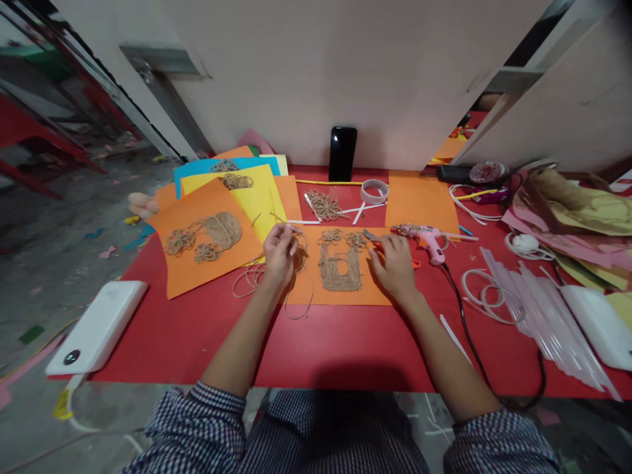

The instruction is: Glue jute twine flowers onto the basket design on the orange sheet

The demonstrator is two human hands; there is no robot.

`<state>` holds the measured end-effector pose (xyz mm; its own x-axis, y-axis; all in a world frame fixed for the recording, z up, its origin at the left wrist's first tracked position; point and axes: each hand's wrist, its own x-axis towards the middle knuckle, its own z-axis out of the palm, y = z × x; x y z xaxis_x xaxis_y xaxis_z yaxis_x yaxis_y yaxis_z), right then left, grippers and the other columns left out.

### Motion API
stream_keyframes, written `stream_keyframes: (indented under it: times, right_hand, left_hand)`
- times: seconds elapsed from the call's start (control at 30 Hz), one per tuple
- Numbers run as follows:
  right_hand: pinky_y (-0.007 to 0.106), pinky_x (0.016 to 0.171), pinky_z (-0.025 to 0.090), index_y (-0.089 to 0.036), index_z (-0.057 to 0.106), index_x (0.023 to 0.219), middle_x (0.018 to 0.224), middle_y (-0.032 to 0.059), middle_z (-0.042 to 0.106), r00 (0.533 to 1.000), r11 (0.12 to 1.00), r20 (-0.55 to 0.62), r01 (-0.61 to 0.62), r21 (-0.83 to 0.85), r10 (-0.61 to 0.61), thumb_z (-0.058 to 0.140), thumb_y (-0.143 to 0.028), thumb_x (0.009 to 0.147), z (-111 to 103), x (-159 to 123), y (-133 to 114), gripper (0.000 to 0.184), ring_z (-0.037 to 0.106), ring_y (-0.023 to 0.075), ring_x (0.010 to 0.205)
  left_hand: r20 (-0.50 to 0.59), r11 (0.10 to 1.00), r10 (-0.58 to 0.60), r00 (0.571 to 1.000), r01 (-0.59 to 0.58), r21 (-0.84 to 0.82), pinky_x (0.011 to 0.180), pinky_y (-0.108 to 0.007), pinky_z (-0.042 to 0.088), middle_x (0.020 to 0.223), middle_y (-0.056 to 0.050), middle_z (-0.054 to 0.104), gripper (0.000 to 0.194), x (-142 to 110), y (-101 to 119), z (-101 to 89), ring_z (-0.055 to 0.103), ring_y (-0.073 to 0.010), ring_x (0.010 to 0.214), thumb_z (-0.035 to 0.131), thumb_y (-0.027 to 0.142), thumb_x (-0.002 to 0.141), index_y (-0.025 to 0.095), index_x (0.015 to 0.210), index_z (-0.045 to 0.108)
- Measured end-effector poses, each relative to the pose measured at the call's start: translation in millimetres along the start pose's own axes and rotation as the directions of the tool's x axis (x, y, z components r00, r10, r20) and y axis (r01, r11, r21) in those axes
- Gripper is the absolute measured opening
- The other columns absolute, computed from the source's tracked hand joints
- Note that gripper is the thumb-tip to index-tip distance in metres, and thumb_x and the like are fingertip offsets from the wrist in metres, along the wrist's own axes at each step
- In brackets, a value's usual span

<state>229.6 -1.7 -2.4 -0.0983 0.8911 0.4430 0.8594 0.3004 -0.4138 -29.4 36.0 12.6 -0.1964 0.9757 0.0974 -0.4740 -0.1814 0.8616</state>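
Observation:
My left hand (pixel 279 253) is closed in a pinch on a strand of jute twine (pixel 299 283) that loops loosely over the red table (pixel 207 336). My right hand (pixel 395 263) rests closed on orange-handled scissors (pixel 378 242), whose blades point left. Between the hands lies an orange paper sheet (pixel 340 296) bearing a glued jute shape (pixel 340 266) with two small jute flowers at its top.
A pink glue gun (pixel 427 238) lies right of my right hand, its black cord trailing to the table edge. Glue sticks (pixel 538 316), a tape roll (pixel 374 191), a black phone (pixel 342 153), a white power bank (pixel 96 327) and stacked coloured sheets (pixel 207 237) with jute pieces surround the work.

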Motion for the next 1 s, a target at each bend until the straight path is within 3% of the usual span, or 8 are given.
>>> stream_keyframes:
  times: [0.2,0.3,0.4,0.53,0.63,0.7,0.8,1.0]
  right_hand:
    - [0.042,0.096,0.048,-0.023,0.046,0.139,0.132,0.0122,0.058,0.945,0.769,0.291,-0.074,0.635,-0.149,0.055,-0.042,0.094,23,3,-56,0.05,0.058,0.0233,0.111]
    - [0.031,0.07,0.051,-0.02,0.057,0.128,0.091,0.0049,0.066,0.798,0.562,0.551,-0.347,0.751,-0.243,0.052,-0.05,0.095,20,3,-72,0.044,0.06,0.0151,0.073]
    - [0.026,0.056,0.043,-0.016,0.067,0.093,0.056,-0.0054,0.044,0.655,0.477,0.682,-0.51,0.716,-0.324,0.048,-0.056,0.096,5,6,-60,0.044,0.044,0.0104,0.051]
    - [0.025,0.053,0.033,-0.018,0.06,0.074,0.055,-0.005,0.042,0.843,0.659,0.536,-0.385,0.646,-0.034,0.051,-0.055,0.093,-17,17,-14,0.042,0.039,0.0107,0.051]
    - [0.028,0.059,0.034,-0.02,0.059,0.076,0.061,-0.0004,0.051,0.97,0.904,0.131,-0.24,0.353,0.206,0.042,-0.047,0.098,-24,18,19,0.04,0.047,0.0152,0.06]
    - [0.031,0.069,0.039,-0.019,0.062,0.081,0.076,0.0057,0.062,0.985,0.981,-0.012,-0.173,0.084,0.175,0.038,-0.04,0.099,-23,13,32,0.036,0.054,0.0201,0.074]
    - [0.039,0.087,0.041,-0.017,0.065,0.101,0.102,0.0135,0.066,0.999,0.983,0.016,-0.042,-0.18,0.046,0.042,-0.036,0.097,-18,3,39,0.031,0.055,0.0278,0.098]
    - [0.045,0.092,0.042,-0.015,0.059,0.125,0.115,0.0168,0.061,0.991,0.956,0.135,0.035,-0.293,0.005,0.046,-0.033,0.095,-12,-4,38,0.037,0.051,0.0323,0.109]
  left_hand:
    - [0.37,0.96,-0.232,0.9,0.273,-0.063,0.039,-0.014,0.028,0.079,-0.001,0.066,0.038,-12,6,5.2,0.045,-0.0032,0.047,0.081,0.041,0.074,0.018,0.075,0.052]
    - [0.372,0.956,-0.22,0.902,0.274,-0.1,0.041,-0.014,0.03,0.057,0.006,0.05,0.035,-13,5,5.5,0.04,-0.0034,0.044,0.081,0.038,0.075,0.017,0.077,0.053]
    - [0.286,0.97,-0.193,0.939,0.226,-0.088,0.041,-0.013,0.03,0.054,0.008,0.04,0.034,-10,0,4.4,0.036,-0.0029,0.043,0.082,0.035,0.074,0.017,0.076,0.054]
    - [0.164,0.986,-0.165,0.973,0.163,0.027,0.039,-0.014,0.031,0.053,0.008,0.045,0.032,-6,-5,2.3,0.037,-0.0036,0.04,0.078,0.038,0.078,0.018,0.078,0.054]
    - [0.098,0.983,-0.146,0.984,0.133,0.129,0.036,-0.015,0.031,0.053,0.007,0.049,0.032,-7,-5,2.3,0.038,-0.0049,0.037,0.076,0.041,0.079,0.019,0.077,0.053]
    - [0.065,0.978,-0.131,0.989,0.118,0.174,0.036,-0.015,0.032,0.051,0.007,0.048,0.034,-7,-4,2.6,0.039,-0.0054,0.036,0.075,0.042,0.08,0.019,0.074,0.052]
    - [0.015,0.963,-0.109,0.994,0.101,0.25,0.037,-0.015,0.031,0.048,0.006,0.047,0.035,-6,-5,0.5,0.039,-0.0057,0.037,0.07,0.04,0.086,0.019,0.068,0.049]
    - [-0.022,0.862,0.096,0.995,-0.073,0.501,0.056,-0.019,0.044,0.069,0.001,0.062,0.006,-1,-15,-9.4,0.057,-0.0105,0.057,0.062,0.023,0.089,0.019,0.084,0.06]
